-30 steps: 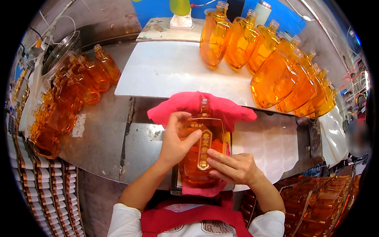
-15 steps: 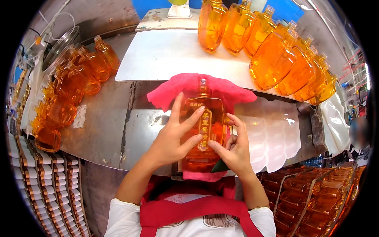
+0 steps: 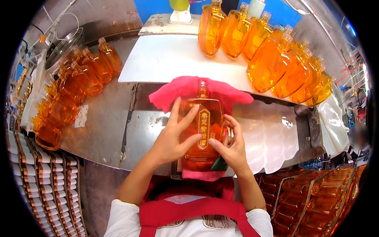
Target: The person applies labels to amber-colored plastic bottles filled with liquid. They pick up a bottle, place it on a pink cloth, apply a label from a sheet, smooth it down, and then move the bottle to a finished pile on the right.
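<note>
An orange glass bottle lies on its back on a bright pink cloth, its neck pointing away from me. Down the bottle's front runs a narrow upright label with gold characters and a gold border. My left hand rests on the bottle's left side, fingers spread, with forefinger and thumb touching the glass beside the label. From the right, my right hand grips the bottle's edge, thumb against the label's lower right and fingers curled at the side. A dark green piece shows under that hand, partly hidden.
Orange bottles stand clustered on the left of the metal table. More orange bottles line the white board at the back right. A pale wavy sheet lies right of the cloth. Stacked racks flank the lower left.
Both hands keep nearly the same hold on the bottle. My left fingertip has shifted slightly along the label's upper left edge. The view has moved a little.
</note>
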The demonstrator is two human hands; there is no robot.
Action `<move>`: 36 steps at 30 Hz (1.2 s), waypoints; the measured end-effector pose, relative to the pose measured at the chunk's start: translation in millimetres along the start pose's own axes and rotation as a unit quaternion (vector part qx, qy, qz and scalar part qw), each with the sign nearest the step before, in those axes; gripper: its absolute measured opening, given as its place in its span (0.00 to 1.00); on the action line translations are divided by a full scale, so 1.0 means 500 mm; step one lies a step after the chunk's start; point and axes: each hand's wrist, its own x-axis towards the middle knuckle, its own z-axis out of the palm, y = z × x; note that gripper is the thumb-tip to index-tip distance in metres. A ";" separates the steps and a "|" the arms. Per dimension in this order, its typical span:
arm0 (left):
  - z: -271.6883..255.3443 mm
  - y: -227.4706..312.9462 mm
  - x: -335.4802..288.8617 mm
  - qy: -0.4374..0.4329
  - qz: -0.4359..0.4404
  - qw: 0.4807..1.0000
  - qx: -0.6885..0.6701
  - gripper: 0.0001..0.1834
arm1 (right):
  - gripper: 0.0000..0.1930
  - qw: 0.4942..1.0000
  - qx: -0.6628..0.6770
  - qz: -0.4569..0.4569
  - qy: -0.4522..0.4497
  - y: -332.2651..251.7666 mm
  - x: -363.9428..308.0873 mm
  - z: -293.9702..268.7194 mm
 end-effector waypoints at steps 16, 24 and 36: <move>0.000 0.027 0.000 -0.020 -0.028 0.997 0.068 0.41 | 0.40 0.997 0.077 0.028 0.009 0.008 0.012 0.012; -0.005 0.027 0.000 -0.019 -0.032 0.996 0.077 0.41 | 0.42 0.997 0.071 0.036 0.010 0.014 0.016 0.014; 0.003 0.004 -0.006 -0.002 0.005 0.996 0.093 0.44 | 0.16 0.918 0.275 0.284 0.028 0.065 -0.010 -0.131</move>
